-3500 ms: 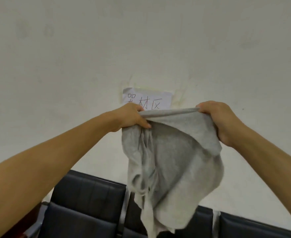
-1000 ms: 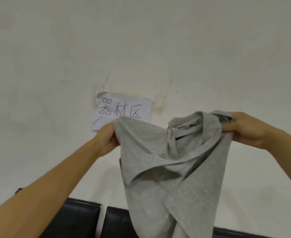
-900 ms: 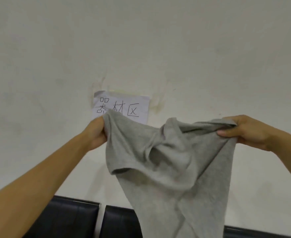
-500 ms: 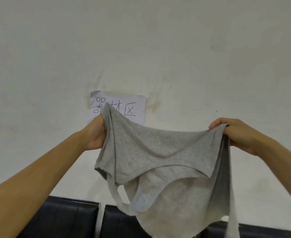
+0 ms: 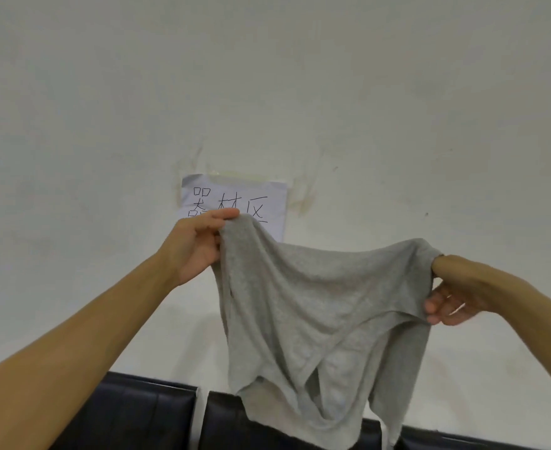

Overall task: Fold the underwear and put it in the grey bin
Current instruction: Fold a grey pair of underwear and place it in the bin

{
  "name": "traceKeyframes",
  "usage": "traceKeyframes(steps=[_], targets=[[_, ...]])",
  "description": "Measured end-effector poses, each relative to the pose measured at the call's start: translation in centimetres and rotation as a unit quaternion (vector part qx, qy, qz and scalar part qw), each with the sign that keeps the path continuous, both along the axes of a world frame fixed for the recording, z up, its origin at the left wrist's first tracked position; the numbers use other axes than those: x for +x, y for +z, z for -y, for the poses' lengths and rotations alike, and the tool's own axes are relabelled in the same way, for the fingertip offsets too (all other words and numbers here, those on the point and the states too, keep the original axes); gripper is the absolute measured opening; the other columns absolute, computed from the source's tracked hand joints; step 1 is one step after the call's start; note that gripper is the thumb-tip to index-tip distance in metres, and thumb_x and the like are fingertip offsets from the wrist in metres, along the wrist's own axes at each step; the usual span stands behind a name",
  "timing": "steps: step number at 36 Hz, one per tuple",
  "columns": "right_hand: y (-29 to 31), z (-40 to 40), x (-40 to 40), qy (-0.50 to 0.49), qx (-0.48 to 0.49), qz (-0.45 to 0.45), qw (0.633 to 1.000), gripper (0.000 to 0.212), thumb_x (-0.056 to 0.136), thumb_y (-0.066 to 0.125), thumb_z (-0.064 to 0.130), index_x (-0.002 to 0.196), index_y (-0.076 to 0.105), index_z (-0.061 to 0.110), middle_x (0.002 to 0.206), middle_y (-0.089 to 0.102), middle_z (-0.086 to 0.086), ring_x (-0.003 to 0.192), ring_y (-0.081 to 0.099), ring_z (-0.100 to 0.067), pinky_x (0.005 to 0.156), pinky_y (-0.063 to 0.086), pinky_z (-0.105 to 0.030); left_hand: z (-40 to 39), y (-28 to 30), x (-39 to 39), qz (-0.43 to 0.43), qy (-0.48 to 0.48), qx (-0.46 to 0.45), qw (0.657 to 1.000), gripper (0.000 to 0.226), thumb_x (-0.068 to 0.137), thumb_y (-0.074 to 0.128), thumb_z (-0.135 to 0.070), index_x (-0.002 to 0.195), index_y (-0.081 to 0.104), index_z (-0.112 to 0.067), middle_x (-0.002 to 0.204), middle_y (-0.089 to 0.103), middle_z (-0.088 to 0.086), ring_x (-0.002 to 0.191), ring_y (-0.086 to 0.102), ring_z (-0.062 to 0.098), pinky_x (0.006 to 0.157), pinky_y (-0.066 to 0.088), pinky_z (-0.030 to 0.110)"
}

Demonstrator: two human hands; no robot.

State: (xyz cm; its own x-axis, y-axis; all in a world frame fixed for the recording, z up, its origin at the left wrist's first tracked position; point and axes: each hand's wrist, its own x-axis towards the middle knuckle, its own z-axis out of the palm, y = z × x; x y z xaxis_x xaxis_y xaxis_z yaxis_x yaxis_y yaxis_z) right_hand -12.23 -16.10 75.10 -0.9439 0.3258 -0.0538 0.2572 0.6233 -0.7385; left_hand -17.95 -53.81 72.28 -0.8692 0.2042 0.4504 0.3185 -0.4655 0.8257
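Underwear (image 5: 316,306) held up in front of wall sign (image 5: 235,199), left hand (image 5: 196,245) pinching one top corner w/ thumb, right hand (image 5: 456,293) fingers curled gripping the other.

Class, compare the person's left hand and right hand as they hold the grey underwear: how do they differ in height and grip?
The left hand sits higher, in front of the paper sign; the right hand sits lower, against bare wall. The left hand pinches a raised corner of the grey underwear; the right hand's fingers curl under bunched fabric. Both grip its top edge, holding it spread in the air.
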Motion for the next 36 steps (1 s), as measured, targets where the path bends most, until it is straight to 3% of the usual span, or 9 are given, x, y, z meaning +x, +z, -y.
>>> traceKeyframes(steps=[3,6,9,16,21,24,27,32,36], targets=[[-0.4,-0.1,-0.7,0.028,-0.054,-0.010,0.998,0.035,0.096,0.029,0.026,0.112,0.052,0.005,0.087,0.072,-0.021,0.076,0.071,-0.036,0.070,0.055,-0.042,0.1,0.0,-0.4,-0.009,0.044,0.011,0.999,0.025,0.094,0.047,-0.008,0.115,0.060,-0.010,0.103,0.063,0.005,0.094,0.060,0.020,0.075,0.050,0.034],[-0.6,-0.3,-1.4,0.034,-0.098,-0.037,0.994,0.035,0.098,0.030,0.029,0.112,0.053,0.006,0.094,0.072,-0.022,0.086,0.069,-0.037,0.075,0.053,-0.047,0.2,-0.2,-0.7,0.000,0.055,0.018,0.998,0.030,0.094,0.049,-0.005,0.122,0.054,-0.012,0.106,0.064,0.004,0.095,0.061,0.018,0.075,0.051,0.033],[-0.7,-0.1,-1.9,0.028,-0.070,-0.056,0.996,0.032,0.097,0.032,0.025,0.110,0.055,0.007,0.094,0.071,-0.017,0.086,0.067,-0.033,0.078,0.049,-0.046,0.6,-0.3,-0.8,-0.003,0.069,-0.015,0.997,0.033,0.090,0.054,-0.003,0.123,0.054,-0.010,0.111,0.063,0.006,0.097,0.062,0.018,0.071,0.055,0.030],[-1.0,0.0,-2.8,0.024,-0.129,-0.089,0.987,0.034,0.097,0.032,0.024,0.111,0.054,0.002,0.090,0.061,-0.019,0.073,0.063,-0.035,0.067,0.054,-0.043,0.8,-0.6,-1.2,0.015,0.142,-0.085,0.986,0.015,0.089,0.058,-0.007,0.101,0.067,-0.006,0.089,0.062,0.004,0.083,0.057,0.017,0.070,0.048,0.029],[-0.9,0.2,-2.8,0.016,-0.113,-0.081,0.990,0.036,0.098,0.030,0.029,0.108,0.052,0.002,0.094,0.061,-0.022,0.071,0.064,-0.036,0.064,0.055,-0.045,1.8,-1.1,-2.4,0.110,0.236,-0.154,0.953,0.012,0.092,0.049,-0.007,0.082,0.055,-0.004,0.077,0.037,0.010,0.063,0.034,0.020,0.056,0.035,0.031],[-0.9,0.8,-2.6,0.018,-0.083,-0.081,0.993,0.037,0.098,0.031,0.033,0.106,0.053,0.004,0.099,0.063,-0.021,0.075,0.066,-0.036,0.067,0.055,-0.044,2.5,-1.5,-3.0,0.158,0.207,-0.157,0.953,0.008,0.095,0.048,-0.007,0.088,0.048,-0.006,0.083,0.038,0.010,0.069,0.039,0.022,0.054,0.045,0.034],[-1.1,1.1,-2.7,0.017,-0.092,-0.097,0.991,0.036,0.099,0.032,0.033,0.108,0.052,0.004,0.101,0.062,-0.019,0.078,0.063,-0.035,0.071,0.054,-0.046,2.4,-1.6,-2.5,0.203,0.118,-0.170,0.957,0.008,0.093,0.052,0.000,0.100,0.055,0.002,0.092,0.057,0.014,0.075,0.057,0.025,0.052,0.057,0.038],[-0.9,0.6,-3.4,-0.029,-0.153,-0.151,0.976,0.044,0.099,0.037,0.045,0.114,0.051,0.006,0.098,0.060,-0.015,0.090,0.059,-0.033,0.072,0.052,-0.045,2.6,-1.6,-1.9,0.238,0.075,-0.221,0.943,0.017,0.084,0.061,0.006,0.101,0.060,0.005,0.096,0.065,0.017,0.086,0.064,0.029,0.061,0.057,0.053],[-0.5,0.4,-3.7,-0.018,-0.198,-0.173,0.965,0.048,0.097,0.039,0.049,0.110,0.056,0.005,0.100,0.063,-0.016,0.090,0.062,-0.034,0.084,0.052,-0.051,2.6,-1.7,-1.7,0.240,0.099,-0.255,0.931,0.005,0.087,0.060,0.000,0.084,0.059,-0.003,0.088,0.061,0.013,0.079,0.062,0.027,0.079,0.051,0.057]])
